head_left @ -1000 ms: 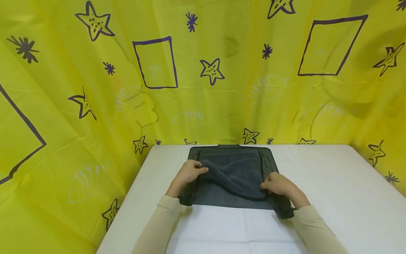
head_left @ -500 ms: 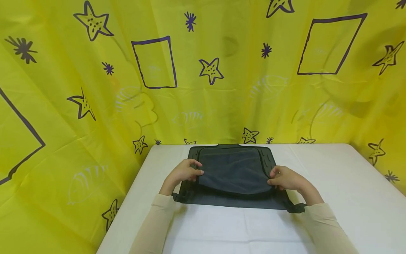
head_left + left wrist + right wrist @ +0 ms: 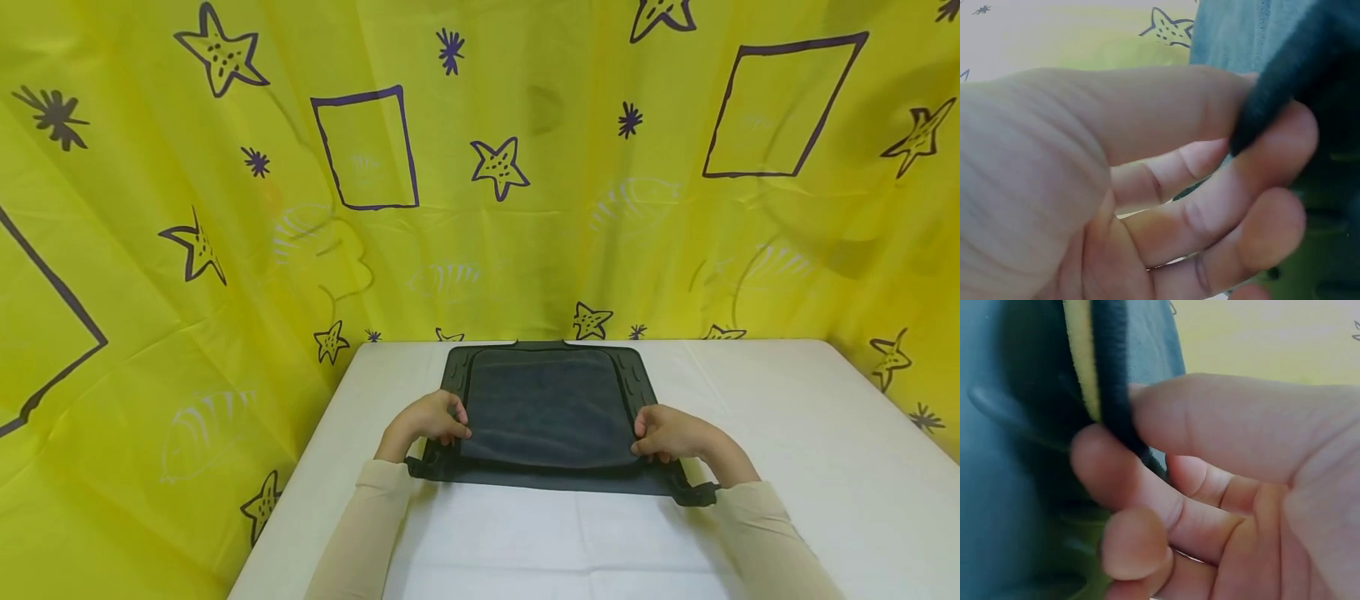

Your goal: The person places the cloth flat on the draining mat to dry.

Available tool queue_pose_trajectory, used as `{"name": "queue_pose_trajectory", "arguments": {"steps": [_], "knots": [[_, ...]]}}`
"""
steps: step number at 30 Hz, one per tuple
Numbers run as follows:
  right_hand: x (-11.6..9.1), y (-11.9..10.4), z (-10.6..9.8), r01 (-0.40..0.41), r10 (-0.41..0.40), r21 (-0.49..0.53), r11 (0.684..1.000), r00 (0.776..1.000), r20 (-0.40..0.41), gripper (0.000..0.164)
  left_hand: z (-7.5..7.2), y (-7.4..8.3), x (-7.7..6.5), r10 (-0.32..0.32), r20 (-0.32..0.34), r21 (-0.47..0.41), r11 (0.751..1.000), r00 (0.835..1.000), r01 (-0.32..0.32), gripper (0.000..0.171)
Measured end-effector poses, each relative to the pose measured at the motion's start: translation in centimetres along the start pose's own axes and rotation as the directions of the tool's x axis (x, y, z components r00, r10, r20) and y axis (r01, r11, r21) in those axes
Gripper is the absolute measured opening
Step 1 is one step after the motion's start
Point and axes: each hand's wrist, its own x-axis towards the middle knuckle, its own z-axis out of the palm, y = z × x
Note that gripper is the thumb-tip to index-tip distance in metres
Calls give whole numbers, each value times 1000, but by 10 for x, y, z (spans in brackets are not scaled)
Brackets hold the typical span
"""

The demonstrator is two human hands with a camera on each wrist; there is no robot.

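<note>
A dark blue-grey plush mat (image 3: 551,408) with a black bound edge lies over a larger dark tray-like base mat (image 3: 558,481), its front edge slightly raised. My left hand (image 3: 431,419) pinches the near left corner; in the left wrist view thumb and index finger grip the plush mat's edge (image 3: 1272,84). At the near right corner, my right hand (image 3: 678,435) pinches the same mat. The right wrist view shows its dark edge (image 3: 1112,369) between thumb and index finger, with a yellow strip beside it. Part of the base mat is hidden beneath.
Both mats rest on a white-covered table (image 3: 780,417), against its back edge. A yellow curtain (image 3: 562,250) with star and fish drawings hangs behind and to the sides. Dark flaps (image 3: 697,493) stick out at the base mat's front corners.
The plush mat was folded and bunched at its left front; it now lies flatter and stretched between the hands. My right hand moved outward, and the left moved slightly outward and nearer.
</note>
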Motion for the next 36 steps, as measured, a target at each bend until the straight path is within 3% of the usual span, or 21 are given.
{"name": "queue_pose_trajectory", "arguments": {"steps": [6, 11, 24, 36], "knots": [[1, -1, 2, -28, 28, -40, 999, 1000, 0, 23, 3, -2, 2, 3, -9, 16, 1000, 1000, -2, 15], [1, -2, 2, -41, 41, -25, 999, 999, -28, 22, 6, -1, 6, 0, -69, -2, 1000, 998, 0, 16], [-2, -5, 2, -26, 27, -25, 999, 1000, 15, 21, 11, -4, 9, -7, -148, 2, 1000, 989, 7, 16], [1, 4, 0, -33, 34, -33, 999, 999, 19, 27, 12, -9, 11, -26, -150, 31, 999, 988, 31, 19]]}}
